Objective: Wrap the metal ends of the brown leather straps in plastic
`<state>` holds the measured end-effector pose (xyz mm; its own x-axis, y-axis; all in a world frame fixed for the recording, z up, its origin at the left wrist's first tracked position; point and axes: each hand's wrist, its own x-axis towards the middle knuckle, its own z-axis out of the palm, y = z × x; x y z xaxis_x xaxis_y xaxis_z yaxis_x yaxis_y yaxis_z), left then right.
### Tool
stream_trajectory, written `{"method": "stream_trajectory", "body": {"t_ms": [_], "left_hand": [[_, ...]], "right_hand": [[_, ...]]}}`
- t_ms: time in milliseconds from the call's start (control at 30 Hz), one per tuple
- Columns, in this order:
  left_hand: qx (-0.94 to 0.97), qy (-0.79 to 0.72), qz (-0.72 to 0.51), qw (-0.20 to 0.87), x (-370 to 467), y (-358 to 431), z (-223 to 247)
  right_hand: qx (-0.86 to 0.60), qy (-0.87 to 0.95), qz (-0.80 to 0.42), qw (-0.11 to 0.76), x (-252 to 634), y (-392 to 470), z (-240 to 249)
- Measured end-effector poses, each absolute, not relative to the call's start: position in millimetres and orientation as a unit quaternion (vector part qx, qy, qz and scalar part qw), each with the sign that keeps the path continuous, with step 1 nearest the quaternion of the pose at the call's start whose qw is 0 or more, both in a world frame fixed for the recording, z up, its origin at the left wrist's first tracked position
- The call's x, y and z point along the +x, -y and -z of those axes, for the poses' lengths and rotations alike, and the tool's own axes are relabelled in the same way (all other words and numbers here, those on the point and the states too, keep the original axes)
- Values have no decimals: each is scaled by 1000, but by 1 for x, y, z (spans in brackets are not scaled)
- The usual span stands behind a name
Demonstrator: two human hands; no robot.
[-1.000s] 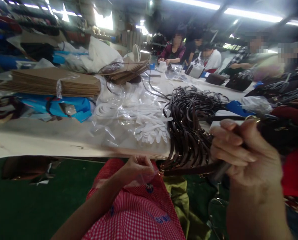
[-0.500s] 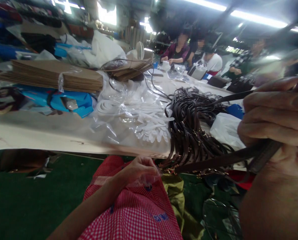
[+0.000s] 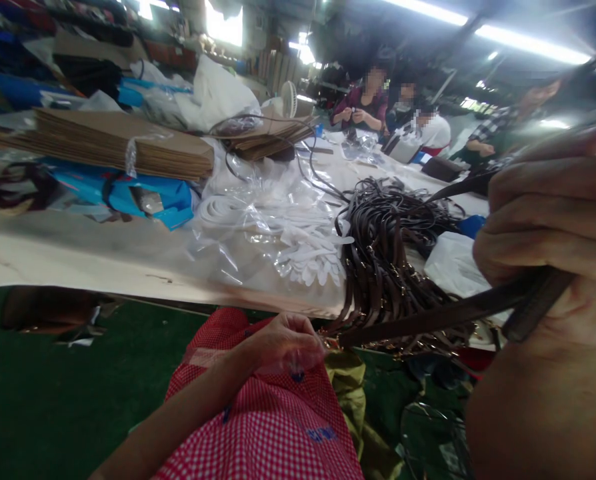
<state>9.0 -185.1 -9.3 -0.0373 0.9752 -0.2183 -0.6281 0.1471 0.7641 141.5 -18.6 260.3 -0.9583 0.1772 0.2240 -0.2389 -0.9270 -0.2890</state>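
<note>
Right hand (image 3: pixel 548 220) curled tight around a long, flat, smooth brown strap (image 3: pixel 443 317), one end poking out below the fingers; left hand (image 3: pixel 293 339) pinched on thin see-through plastic (image 3: pixel 278 368), near shiny gold metal bits (image 3: pixel 332 342)

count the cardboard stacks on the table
2: a front stack at the left, by the blue bag, and a back stack in front of the fan. More may be hidden behind the piled plastic.

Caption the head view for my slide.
Right hand grips a dark strap reaching toward the left hand, strap pile behind.
</note>
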Motion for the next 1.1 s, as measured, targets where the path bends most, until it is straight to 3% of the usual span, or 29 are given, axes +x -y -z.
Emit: {"method": "stream_trajectory", "body": {"t_ms": [233, 733, 933, 1100], "left_hand": [[215, -352, -625, 663, 11, 182, 14], [177, -342, -646, 660, 14, 182, 9], [169, -346, -647, 658, 18, 183, -2], [194, -336, -650, 653, 18, 185, -2]], "right_hand": [[40, 162, -973, 158, 139, 43, -257], [83, 127, -983, 106, 137, 28, -253], [77, 93, -982, 148, 138, 34, -249], [80, -111, -990, 20, 136, 8, -239]]}}
